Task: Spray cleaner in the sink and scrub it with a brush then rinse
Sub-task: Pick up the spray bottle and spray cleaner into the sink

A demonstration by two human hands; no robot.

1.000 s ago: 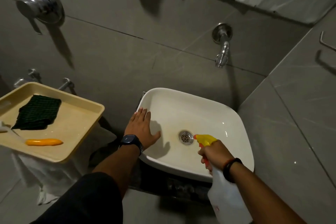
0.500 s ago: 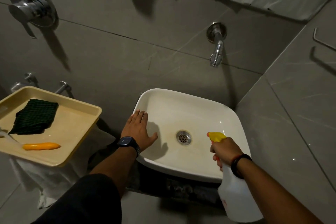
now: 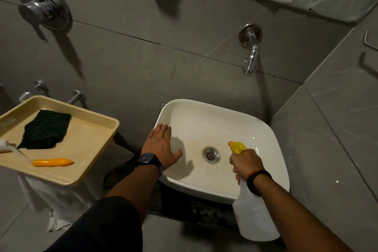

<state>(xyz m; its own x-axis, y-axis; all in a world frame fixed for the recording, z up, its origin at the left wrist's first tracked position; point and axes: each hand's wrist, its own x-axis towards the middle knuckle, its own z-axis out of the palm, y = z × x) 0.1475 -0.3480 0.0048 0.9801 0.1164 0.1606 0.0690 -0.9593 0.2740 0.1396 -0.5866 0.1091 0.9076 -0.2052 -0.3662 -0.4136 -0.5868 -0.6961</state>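
A white rectangular sink (image 3: 272,139) sits low against the grey tiled wall, with a steel drain (image 3: 211,155) in its middle. My left hand (image 3: 160,145) lies flat and spread on the sink's left rim. My right hand (image 3: 246,164) grips a translucent white spray bottle (image 3: 253,217) with a yellow nozzle (image 3: 237,147), which points left over the basin toward the drain. A brush with an orange handle (image 3: 52,162) lies in the beige tray (image 3: 92,161) at the left.
A dark green scrubbing cloth (image 3: 46,130) also lies in the tray. A chrome tap (image 3: 250,61) juts from the wall above the sink. A shower mixer valve (image 3: 42,9) is at upper left. The right wall stands close beside the sink.
The spray bottle and my right hand shifted slightly to the right over the basin. My left hand stayed on the rim. The view tilted a little.
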